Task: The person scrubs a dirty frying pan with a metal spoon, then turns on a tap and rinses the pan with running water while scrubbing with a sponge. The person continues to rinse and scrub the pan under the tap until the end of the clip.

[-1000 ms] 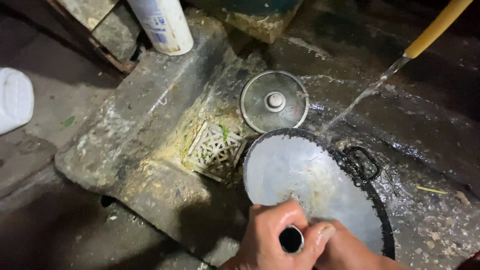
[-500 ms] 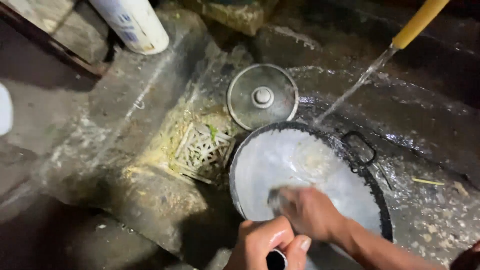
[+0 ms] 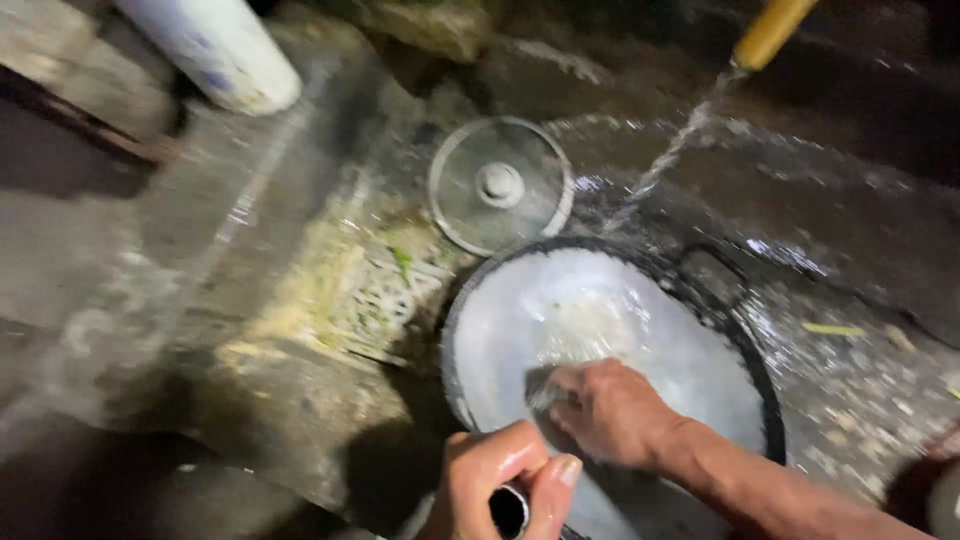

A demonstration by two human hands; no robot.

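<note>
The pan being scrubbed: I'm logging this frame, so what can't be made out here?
Head view only:
- Scrubber under the right hand: covered by fingers and blurred.
- Pan near rim and handle: cut off by the bottom edge and hidden by the left hand.
- Yellow hose: cut off by the top edge.
- White cylinder: cut off at top, blurred.

Your left hand [image 3: 500, 480] sits low in view, fingers curled into a closed grip with the thumb wrapped across, skin wet and glossy. Your right hand [image 3: 605, 412] lies just above it, palm down, fingers bent and pressed together, knuckles up. Your right forearm runs off toward the lower right, bare and wet.
</note>
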